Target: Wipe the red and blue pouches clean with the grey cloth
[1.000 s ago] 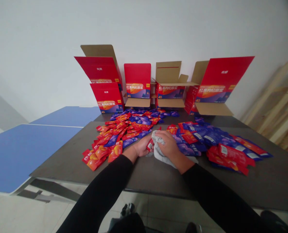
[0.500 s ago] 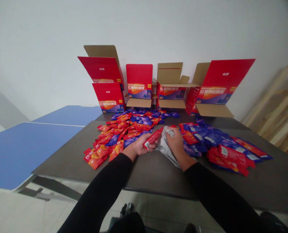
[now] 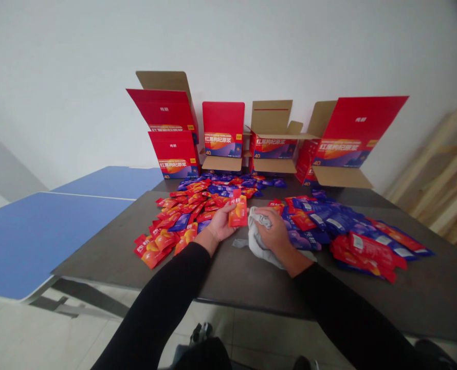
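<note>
My left hand holds a red and orange sachet upright above the table, its printed front toward me. Close by on the right, my right hand is closed around a light grey cloth, whose loose end hangs down to the tabletop. Left of my hands lies a heap of red and purple sachets. Another pile of mostly purple sachets spreads out to the right, with several red sachets at its near end.
Red printed cartons with raised flaps line the back of the dark table: two stacked on the left, two in the middle, and more at right. A blue table adjoins on the left. Wooden slats lean at far right.
The sachet in my left hand has turned from its back to its orange printed front and stands more upright. My right hand and the cloth have shifted slightly, with the cloth bunched differently.
</note>
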`<state>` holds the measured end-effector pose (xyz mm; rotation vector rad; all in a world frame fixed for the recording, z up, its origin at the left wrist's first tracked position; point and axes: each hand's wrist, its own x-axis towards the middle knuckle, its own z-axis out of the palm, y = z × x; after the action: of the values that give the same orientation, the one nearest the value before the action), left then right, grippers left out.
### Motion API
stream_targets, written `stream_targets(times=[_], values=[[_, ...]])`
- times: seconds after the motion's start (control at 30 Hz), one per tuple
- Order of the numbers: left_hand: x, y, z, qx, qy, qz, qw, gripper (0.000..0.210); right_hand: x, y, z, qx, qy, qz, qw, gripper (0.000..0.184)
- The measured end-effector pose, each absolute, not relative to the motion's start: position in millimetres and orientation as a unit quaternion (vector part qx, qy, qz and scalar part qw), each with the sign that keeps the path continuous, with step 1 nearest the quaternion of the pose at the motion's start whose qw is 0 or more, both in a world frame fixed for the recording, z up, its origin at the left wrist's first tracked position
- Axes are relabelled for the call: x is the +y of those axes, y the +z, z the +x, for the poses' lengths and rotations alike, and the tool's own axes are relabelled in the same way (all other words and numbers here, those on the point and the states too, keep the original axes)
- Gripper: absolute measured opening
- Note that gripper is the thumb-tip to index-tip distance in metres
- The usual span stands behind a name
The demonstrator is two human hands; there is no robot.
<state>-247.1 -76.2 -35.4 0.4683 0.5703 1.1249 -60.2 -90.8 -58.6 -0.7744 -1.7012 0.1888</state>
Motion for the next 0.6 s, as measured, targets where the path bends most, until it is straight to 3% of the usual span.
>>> stream_targets(times=[0.13,0.3,0.6], values=[[-74,-35,-250,0.242,0.490,0.201,0.813,0.045,-97,-60,-60,-0.819,0.074,-0.232,0.520,0.033],[-75,-38,-245,0.232,0.475,0.219,0.820,0.051,-92,-65,-58,-0.891,0.077,-0.153,0.419,0.052],[-85,-44,-235,0.261,0.390,0.302,0.830,0.043,-78,-73,-54,-0.854,0.044,-0.243,0.458,0.052]])
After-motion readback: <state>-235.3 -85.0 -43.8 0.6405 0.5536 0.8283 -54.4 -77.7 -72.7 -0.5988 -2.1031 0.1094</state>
